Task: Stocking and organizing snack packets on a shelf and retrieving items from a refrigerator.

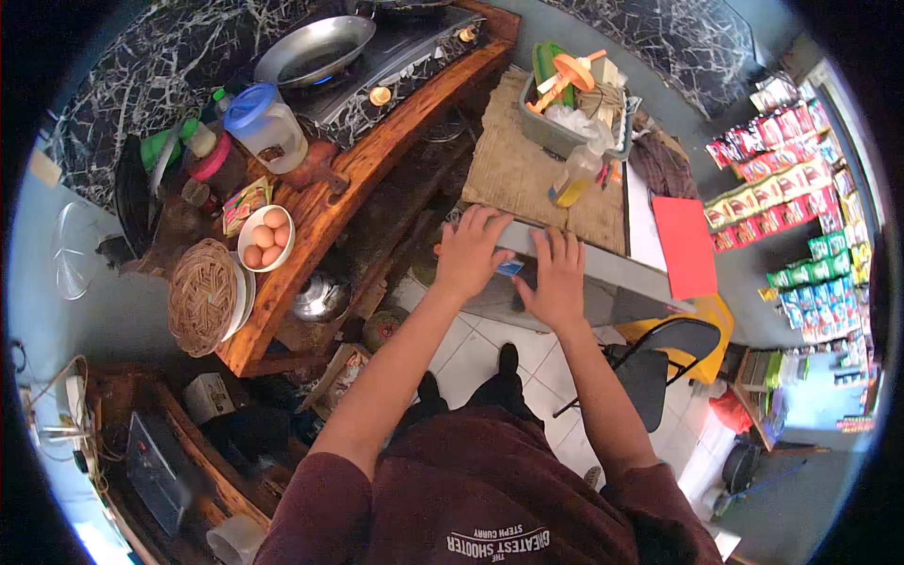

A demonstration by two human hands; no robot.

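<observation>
Both bare hands reach forward, palms down, over the front edge of a grey-topped counter (607,265). My left hand (467,254) lies at the counter's near left corner with its fingers spread. Beside it, a little to the right, my right hand (556,281) is also spread, thumb turned inward. Neither hand holds anything. Between the thumbs a small blue label (510,268) shows on the counter's front. Just beyond the fingers lies a sheet of corrugated cardboard (505,152). On it stand a clear bottle of yellow liquid (571,180) and a grey plastic bin (540,133) filled with mixed items.
Left, a wooden counter (381,159) bears a bowl of eggs (265,240), a woven basket (203,296) and a lidded jug (265,131). A frying pan (318,49) sits over a blue flame (323,80). A red folder (684,247) and a folding chair (646,385) are on the right.
</observation>
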